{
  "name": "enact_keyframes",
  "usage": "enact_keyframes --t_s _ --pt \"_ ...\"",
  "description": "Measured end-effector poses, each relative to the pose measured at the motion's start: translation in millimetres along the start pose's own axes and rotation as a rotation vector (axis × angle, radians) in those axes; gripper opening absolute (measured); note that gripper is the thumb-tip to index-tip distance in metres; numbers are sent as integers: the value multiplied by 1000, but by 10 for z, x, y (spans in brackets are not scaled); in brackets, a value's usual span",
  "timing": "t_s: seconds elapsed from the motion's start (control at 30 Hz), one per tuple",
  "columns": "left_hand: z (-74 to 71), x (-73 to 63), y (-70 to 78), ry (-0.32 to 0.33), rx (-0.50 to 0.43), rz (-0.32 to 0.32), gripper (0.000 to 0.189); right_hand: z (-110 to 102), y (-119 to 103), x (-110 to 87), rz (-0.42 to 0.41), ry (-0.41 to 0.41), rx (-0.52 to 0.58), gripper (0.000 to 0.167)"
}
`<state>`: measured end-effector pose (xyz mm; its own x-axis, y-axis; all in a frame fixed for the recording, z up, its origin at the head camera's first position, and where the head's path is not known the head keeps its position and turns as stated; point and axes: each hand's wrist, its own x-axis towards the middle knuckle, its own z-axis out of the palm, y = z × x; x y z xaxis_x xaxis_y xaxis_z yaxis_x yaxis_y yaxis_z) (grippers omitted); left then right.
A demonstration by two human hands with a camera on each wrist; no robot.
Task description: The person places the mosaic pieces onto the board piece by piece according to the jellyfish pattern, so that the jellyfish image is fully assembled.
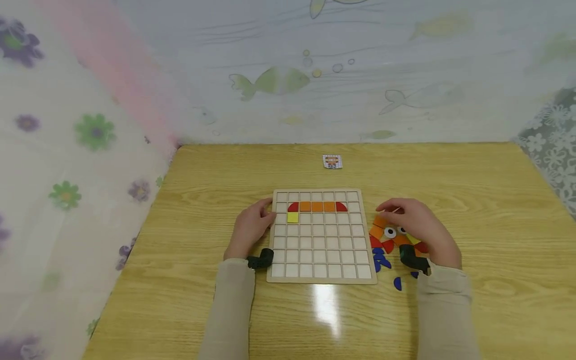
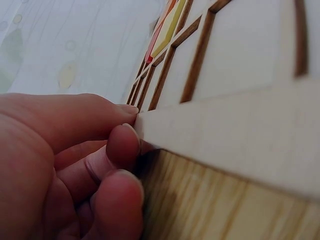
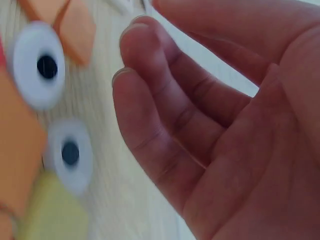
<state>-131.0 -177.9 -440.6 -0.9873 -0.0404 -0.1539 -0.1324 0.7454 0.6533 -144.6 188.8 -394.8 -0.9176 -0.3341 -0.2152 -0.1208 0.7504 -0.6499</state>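
Note:
A wooden grid board (image 1: 324, 281) lies flat on the table. Its second row holds a red quarter-round piece (image 1: 293, 207), several orange squares (image 1: 317, 206) and another red quarter-round piece (image 1: 341, 206). Below the left red piece sits a yellow square (image 1: 292, 217). My left hand (image 1: 252, 226) pinches the board's left edge, fingertips against its side in the left wrist view. My right hand (image 1: 416, 222) hovers over a pile of loose pieces, fingers loosely bent around air. Near its fingertips lie orange pieces (image 1: 377, 231). White eye discs (image 3: 39, 65) show beside it.
Red pieces (image 1: 388, 246) and blue half-round pieces (image 1: 380, 257) lie right of the board, one blue piece (image 1: 397, 283) apart nearer me. A small pattern card (image 1: 332, 161) lies beyond the board. Patterned cloth (image 1: 279, 110) hangs behind the table (image 1: 180, 300).

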Motion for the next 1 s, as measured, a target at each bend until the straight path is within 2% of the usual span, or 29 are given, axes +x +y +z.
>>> enact_keyframes --t_s 0.27,0.5,0.73,1.0 --pt "-2 -4 -4 1 22 5 43 -121 234 -108 94 -5 -32 29" --pt "10 15 14 -2 17 6 43 -170 389 -171 58 -37 -65 27" --pt "15 26 8 -8 10 -1 44 -176 416 -174 62 -87 -14 32" --pt "17 22 3 -14 0 -8 43 -161 428 -164 27 -102 -33 32"
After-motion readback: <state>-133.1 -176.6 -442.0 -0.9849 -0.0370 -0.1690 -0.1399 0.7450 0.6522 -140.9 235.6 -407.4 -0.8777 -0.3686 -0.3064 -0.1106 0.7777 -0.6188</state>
